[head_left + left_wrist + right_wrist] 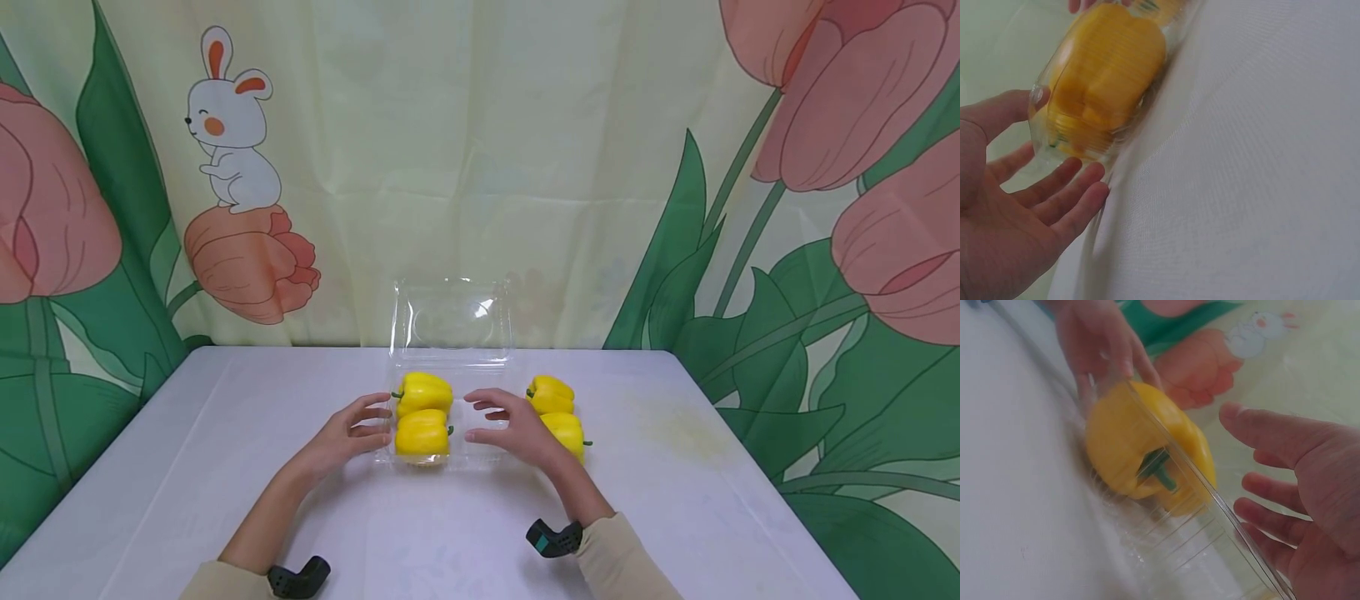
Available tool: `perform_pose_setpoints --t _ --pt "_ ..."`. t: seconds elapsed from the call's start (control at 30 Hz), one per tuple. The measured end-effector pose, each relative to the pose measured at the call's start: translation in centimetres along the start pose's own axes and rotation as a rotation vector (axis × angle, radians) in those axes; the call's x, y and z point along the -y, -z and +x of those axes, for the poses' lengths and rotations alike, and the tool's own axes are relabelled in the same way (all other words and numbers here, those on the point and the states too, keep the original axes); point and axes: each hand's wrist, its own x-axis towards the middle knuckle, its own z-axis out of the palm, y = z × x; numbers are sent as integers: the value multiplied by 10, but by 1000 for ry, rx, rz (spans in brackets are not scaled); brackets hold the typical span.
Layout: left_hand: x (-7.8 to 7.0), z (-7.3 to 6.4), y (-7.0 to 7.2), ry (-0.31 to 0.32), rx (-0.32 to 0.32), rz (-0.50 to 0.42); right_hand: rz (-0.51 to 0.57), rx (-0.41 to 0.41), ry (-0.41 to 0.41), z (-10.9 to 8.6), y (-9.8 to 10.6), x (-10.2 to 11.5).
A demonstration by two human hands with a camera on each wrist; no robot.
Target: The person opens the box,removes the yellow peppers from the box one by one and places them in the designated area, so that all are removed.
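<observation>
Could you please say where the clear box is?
In the head view, the clear box lies open centrally on the table, beside the left hand, with two yellow peppers in its left half.

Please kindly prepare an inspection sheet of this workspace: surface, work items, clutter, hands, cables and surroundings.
Surface: white-covered table, with a faint yellowish stain toward the right.
Work items: clear plastic container, lid raised; two yellow peppers inside, two other peppers on the table to its right.
Clutter: nothing seen.
Hands: left hand at the container's left side, contact unclear; right hand by its right half, holding no pepper; a black device at each wrist.
Cables: nothing seen.
Surroundings: pale fabric backdrop showing a white rabbit and pink tulips.
</observation>
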Motion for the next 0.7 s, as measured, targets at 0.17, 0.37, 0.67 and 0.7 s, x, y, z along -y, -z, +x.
perform_pose_setpoints --t 0.17,0.37,0.67,0.7 --pt "0 0 0 1 -9 -1 -22 4 7 1 -1 2" --pt "0 0 0 3 -11 -10 -41 12 4 1 -2 3" --pt "1 -1 0 -2 -8 -5 -39 31 3 3 -5 4" --pt "1 -1 0 -4 -7 -7 -43 32 0 3 -5 5"
